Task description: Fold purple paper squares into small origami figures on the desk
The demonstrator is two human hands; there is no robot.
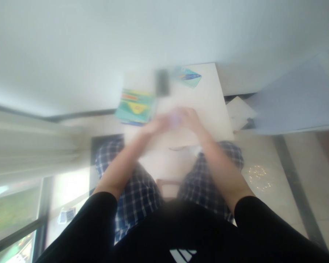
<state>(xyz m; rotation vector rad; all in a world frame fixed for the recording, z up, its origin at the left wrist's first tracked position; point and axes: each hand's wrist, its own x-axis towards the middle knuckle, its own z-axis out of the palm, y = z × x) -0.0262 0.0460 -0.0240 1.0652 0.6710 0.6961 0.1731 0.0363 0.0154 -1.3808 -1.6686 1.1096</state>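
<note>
1. Nearest: black shirt (pixel 178 226) with a pale mark low on the chest; sleeves end near the elbows, bare forearms reaching forward.
2. Legs in blue checked cloth (pixel 139 186), knees apart at the near side of the worktop (pixel 211 95), which is pale and plain.
3. Left hand (pixel 162 122) over the worktop, badly blurred. Fingers not readable; cannot tell how far open, nor how firm any hold is.
4. Right hand (pixel 188 117) just beside it, bent in at the wrist, fingers seemingly curled inward. Blur again; cannot tell whether it grips.
5. Purple thing (pixel 175 120) between the two hands, seemingly against both. Small; outline smeared, kind unclear.
6. Books (pixel 135 106) on the left of the worktop, beyond the left forearm: green cover uppermost, yellow patch, blue edge showing below.
7. Farther: dark block (pixel 162 83), blurred, right of the books and well apart from the hands.
8. Blue-green leaflet (pixel 192 77) near the worktop's far edge, set askew, right of the block.
9. Farthest: pale wall (pixel 164 33).
</note>
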